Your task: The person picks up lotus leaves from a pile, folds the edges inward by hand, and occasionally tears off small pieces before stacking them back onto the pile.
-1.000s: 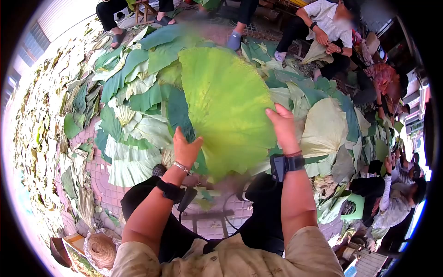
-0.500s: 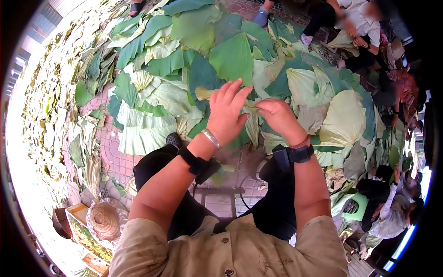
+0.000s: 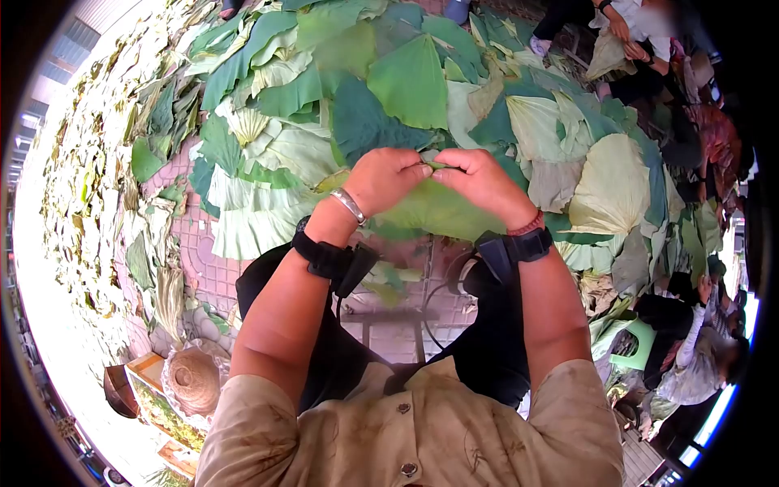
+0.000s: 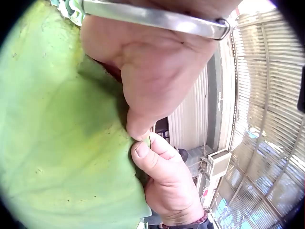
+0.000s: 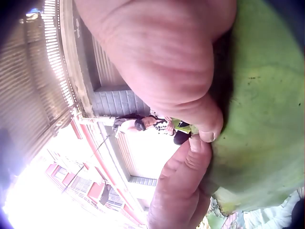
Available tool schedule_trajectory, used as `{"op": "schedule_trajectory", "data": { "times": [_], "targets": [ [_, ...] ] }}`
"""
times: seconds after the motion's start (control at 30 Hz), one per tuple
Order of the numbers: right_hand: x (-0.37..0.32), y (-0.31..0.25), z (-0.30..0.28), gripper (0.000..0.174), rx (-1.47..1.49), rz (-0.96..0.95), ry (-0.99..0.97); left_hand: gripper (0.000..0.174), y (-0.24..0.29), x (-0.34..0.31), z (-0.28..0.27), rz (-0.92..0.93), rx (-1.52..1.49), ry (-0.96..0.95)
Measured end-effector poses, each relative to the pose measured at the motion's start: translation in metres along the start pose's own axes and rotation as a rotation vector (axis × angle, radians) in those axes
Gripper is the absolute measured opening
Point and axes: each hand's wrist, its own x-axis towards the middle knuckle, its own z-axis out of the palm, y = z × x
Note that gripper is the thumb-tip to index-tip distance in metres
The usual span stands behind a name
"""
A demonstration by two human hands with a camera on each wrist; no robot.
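A yellow-green lotus leaf (image 3: 438, 213) hangs below my two hands, partly hidden behind them in the head view. My left hand (image 3: 377, 183) pinches it at the top between thumb and curled fingers. Right beside it, thumb tip close to thumb tip, my right hand (image 3: 485, 188) pinches the same part. Up close in the left wrist view, the leaf (image 4: 57, 138) spreads broad and smooth, with small brown specks. From the right wrist view, a small green bit shows between the fingertips, and the leaf (image 5: 267, 114) falls away to one side.
Layered lotus leaves (image 3: 406, 81) cover the ground ahead. Drier, browner leaves (image 3: 89, 195) spread at the left. A straw hat (image 3: 195, 377) lies at lower left near a box. Other people sit at the right, near a pale green stool (image 3: 637, 345).
The leaf was held up spread wide, then turned nearly out of sight as my left fingers stretched out. Now both hands have come together, pinching it, and it hangs below them.
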Motion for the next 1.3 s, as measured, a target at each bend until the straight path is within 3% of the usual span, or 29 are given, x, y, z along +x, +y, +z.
{"op": "schedule_trajectory", "data": {
  "times": [0.67,0.87,1.17,1.3],
  "targets": [
    [-0.001,-0.002,0.008,0.016,-0.046,-0.13,0.132,0.027,-0.004,0.006,0.003,-0.08,-0.123,-0.096],
    [-0.003,-0.005,0.01,0.016,-0.009,-0.088,0.187,0.025,0.0,0.007,0.0,-0.209,-0.358,-0.112],
    [-0.003,-0.008,0.012,0.014,-0.102,-0.26,0.291,0.021,-0.001,0.008,-0.005,-0.33,-0.534,-0.138],
    [-0.005,-0.007,0.009,0.012,-0.117,-0.218,0.265,0.017,-0.004,0.005,-0.01,-0.194,-0.363,-0.206]
  ]
}}
